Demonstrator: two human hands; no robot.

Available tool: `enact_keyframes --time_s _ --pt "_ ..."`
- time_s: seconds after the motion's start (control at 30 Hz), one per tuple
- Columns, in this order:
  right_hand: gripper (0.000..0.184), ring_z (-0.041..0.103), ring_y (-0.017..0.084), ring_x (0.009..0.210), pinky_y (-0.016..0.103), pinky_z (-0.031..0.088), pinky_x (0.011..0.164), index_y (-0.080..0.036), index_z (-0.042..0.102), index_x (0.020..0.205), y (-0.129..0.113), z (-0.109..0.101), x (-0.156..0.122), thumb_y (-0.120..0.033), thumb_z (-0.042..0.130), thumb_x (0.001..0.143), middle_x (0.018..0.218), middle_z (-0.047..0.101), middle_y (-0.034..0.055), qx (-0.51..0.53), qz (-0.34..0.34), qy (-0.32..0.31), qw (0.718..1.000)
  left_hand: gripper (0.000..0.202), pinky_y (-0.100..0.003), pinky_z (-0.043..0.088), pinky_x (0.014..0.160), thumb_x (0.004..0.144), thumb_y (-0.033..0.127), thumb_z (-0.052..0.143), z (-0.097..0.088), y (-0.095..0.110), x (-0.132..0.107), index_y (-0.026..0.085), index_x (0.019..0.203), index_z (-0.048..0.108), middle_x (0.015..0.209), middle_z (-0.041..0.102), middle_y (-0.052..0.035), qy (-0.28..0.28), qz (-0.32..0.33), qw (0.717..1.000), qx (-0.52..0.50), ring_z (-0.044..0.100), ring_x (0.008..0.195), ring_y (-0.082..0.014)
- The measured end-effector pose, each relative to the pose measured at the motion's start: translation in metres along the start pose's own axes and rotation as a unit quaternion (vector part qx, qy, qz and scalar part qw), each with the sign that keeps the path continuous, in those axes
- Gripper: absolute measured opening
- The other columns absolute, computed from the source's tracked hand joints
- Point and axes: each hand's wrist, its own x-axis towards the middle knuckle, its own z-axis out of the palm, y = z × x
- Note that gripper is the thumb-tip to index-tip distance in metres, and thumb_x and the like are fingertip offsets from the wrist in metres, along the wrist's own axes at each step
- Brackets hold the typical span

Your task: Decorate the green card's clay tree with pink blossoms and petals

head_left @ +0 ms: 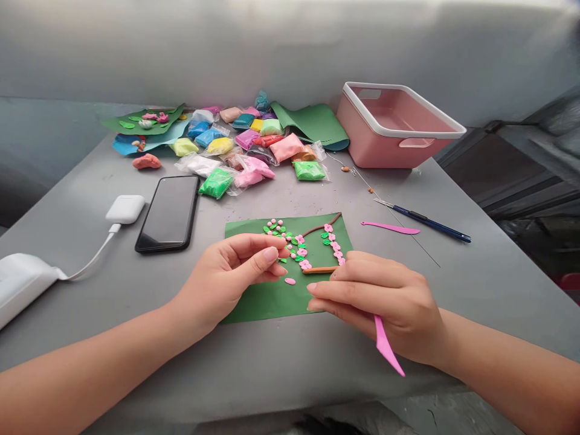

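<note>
My right hand [385, 296] is closed around a pink plastic clay knife [386, 350], whose blade sticks out below the palm. Thumb and fingers of my left hand [235, 263] are pinched together over the sheet; whatever is between them is too small or hidden to name. Beneath both hands lies a green paper sheet [258, 308]. On it are pink clay flowers [335, 246], green clay leaves [325, 241], small pink balls [273, 222], a brown clay branch [319, 228] and an orange-brown clay strip [317, 270]. A loose pink clay oval [290, 281] rests between my hands.
Several bags of coloured clay [247, 142] are heaped at the back, near a pink basket [380, 148]. A phone [167, 211] and white charger case [125, 209] lie left. To the right are another pink clay tool [392, 228], a craft knife [426, 223] and a thin wire [410, 238].
</note>
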Motion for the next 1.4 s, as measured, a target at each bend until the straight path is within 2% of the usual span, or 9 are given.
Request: enact_keyframes --time_s 0.1,0.23,0.43,0.67,0.77,1.0,1.2,1.3,1.4 --pt "0.006 0.056 0.011 0.064 0.023 0.054 0.064 -0.013 0.071 0.095 0.003 0.002 0.0 -0.016 0.07 0.09 0.072 0.062 0.0024 0.014 0.016 -0.014 1.0 0.019 -0.018 0.06 0.072 0.077 0.039 0.082 0.0 0.0 0.0 0.025 0.089 0.081 0.093 0.077 0.0002 -0.002 0.005 1.0 -0.001 0.069 0.072 -0.0088" --pt "0.025 0.055 0.011 0.063 0.023 0.052 0.058 -0.011 0.07 0.102 0.006 0.002 0.0 -0.033 0.069 0.092 0.074 0.063 0.0037 -0.004 0.014 -0.031 0.999 0.017 -0.017 0.06 0.071 0.077 0.039 0.082 -0.001 0.0 0.001 0.026 0.088 0.081 0.095 0.077 0.0001 -0.005 0.009 1.0 -0.004 0.069 0.071 -0.0084" --pt "0.006 0.055 0.011 0.062 0.023 0.048 0.056 -0.015 0.07 0.091 0.005 0.003 -0.002 -0.014 0.065 0.091 0.072 0.063 0.0026 -0.053 0.014 -0.043 0.998 0.018 -0.016 0.06 0.071 0.078 0.04 0.081 -0.002 -0.003 0.001 0.026 0.089 0.082 0.095 0.078 -0.0005 -0.006 0.016 1.0 0.004 0.069 0.072 -0.0086" --pt "0.015 0.057 0.011 0.063 0.022 0.047 0.059 -0.015 0.069 0.082 0.005 0.001 0.0 -0.006 0.061 0.092 0.069 0.063 0.0023 -0.047 0.018 -0.034 0.998 0.022 -0.017 0.061 0.069 0.075 0.042 0.083 -0.002 -0.004 0.003 0.025 0.089 0.082 0.092 0.077 -0.0017 0.003 0.023 1.0 0.001 0.069 0.07 -0.0091" --pt "0.005 0.054 0.011 0.063 0.023 0.046 0.058 -0.014 0.07 0.095 0.007 0.001 -0.003 -0.016 0.066 0.092 0.072 0.063 0.0027 -0.048 0.018 -0.043 0.998 0.023 -0.017 0.061 0.069 0.075 0.042 0.083 -0.001 -0.003 0.002 0.024 0.089 0.082 0.089 0.077 -0.0019 0.01 0.024 1.0 -0.005 0.068 0.069 -0.0092" --pt "0.046 0.053 0.015 0.066 0.028 0.047 0.059 -0.008 0.068 0.111 0.007 0.009 -0.004 -0.05 0.063 0.093 0.078 0.063 0.0064 -0.094 -0.014 -0.062 0.993 0.013 -0.016 0.059 0.06 0.08 0.034 0.08 -0.002 0.002 0.005 0.024 0.087 0.079 0.088 0.074 0.0011 0.083 0.064 0.993 -0.049 0.064 0.06 -0.0065" --pt "0.027 0.049 0.014 0.053 0.029 0.042 0.058 -0.011 0.07 0.111 -0.009 0.019 -0.002 -0.018 0.054 0.09 0.056 0.056 -0.0036 -0.143 -0.032 -0.069 0.987 0.008 -0.014 0.058 0.061 0.087 0.02 0.071 -0.005 0.006 0.012 0.017 0.086 0.078 0.086 0.073 -0.0013 0.103 0.001 0.988 -0.112 0.063 0.06 -0.0052" --pt "0.037 0.046 0.013 0.046 0.029 0.038 0.052 -0.007 0.068 0.117 -0.02 0.022 -0.002 -0.009 0.045 0.087 0.051 0.054 -0.0052 -0.175 -0.029 -0.081 0.981 0.011 -0.016 0.059 0.069 0.089 0.014 0.067 0.0 0.004 0.009 0.015 0.084 0.077 0.081 0.073 -0.0017 0.1 -0.006 0.984 -0.149 0.066 0.064 -0.0064" --pt "0.048 0.048 0.015 0.042 0.031 0.028 0.044 0.001 0.061 0.129 -0.031 0.02 -0.001 -0.01 0.04 0.087 0.05 0.057 -0.0027 -0.206 0.0 -0.155 0.966 0.014 -0.018 0.059 0.075 0.091 0.013 0.065 0.006 -0.002 0.006 0.014 0.083 0.076 0.078 0.072 -0.0018 0.103 0.001 0.977 -0.189 0.068 0.069 -0.0076"
